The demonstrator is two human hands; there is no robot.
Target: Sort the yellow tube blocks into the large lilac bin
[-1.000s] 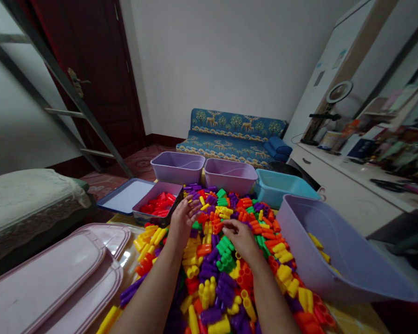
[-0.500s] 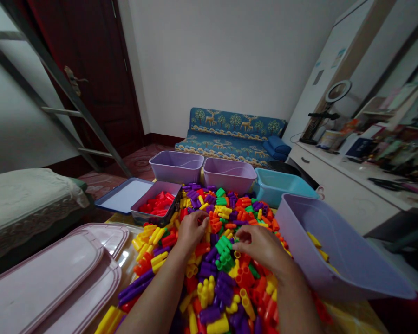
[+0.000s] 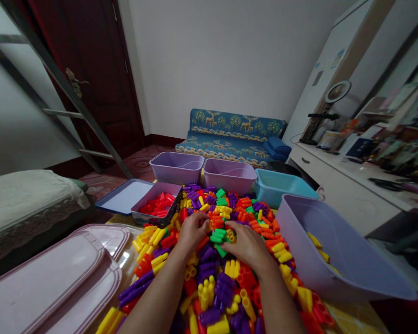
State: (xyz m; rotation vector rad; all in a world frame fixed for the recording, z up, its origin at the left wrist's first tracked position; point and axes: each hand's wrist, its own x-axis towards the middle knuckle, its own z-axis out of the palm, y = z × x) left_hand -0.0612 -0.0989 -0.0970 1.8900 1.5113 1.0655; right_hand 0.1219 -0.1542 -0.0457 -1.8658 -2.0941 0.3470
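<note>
A heap of plastic building blocks (image 3: 225,283) in red, orange, yellow, purple and green lies in front of me, made of joined tubes. My left hand (image 3: 192,229) is over the heap's middle with fingers curled in and thumb near them; what they hold, if anything, is hidden. Just right of it, my right hand (image 3: 245,242) reaches low into the heap, its thumb and fingers apart. A green block (image 3: 218,236) lies at the fingertips of my right hand, and a yellow block (image 3: 231,236) shows between its thumb and forefinger.
Beyond the heap stand two purple bins (image 3: 177,168) and a turquoise bin (image 3: 282,188). A larger purple bin (image 3: 337,250) at right holds several yellow blocks. A square tin (image 3: 156,218) of red blocks stands left, beside its lid (image 3: 125,197). Pink lids (image 3: 52,283) lie nearest left.
My right hand has moved left and slightly forward, closer to my left hand. The green blocks by its fingertips have shifted. My left hand has barely moved.
</note>
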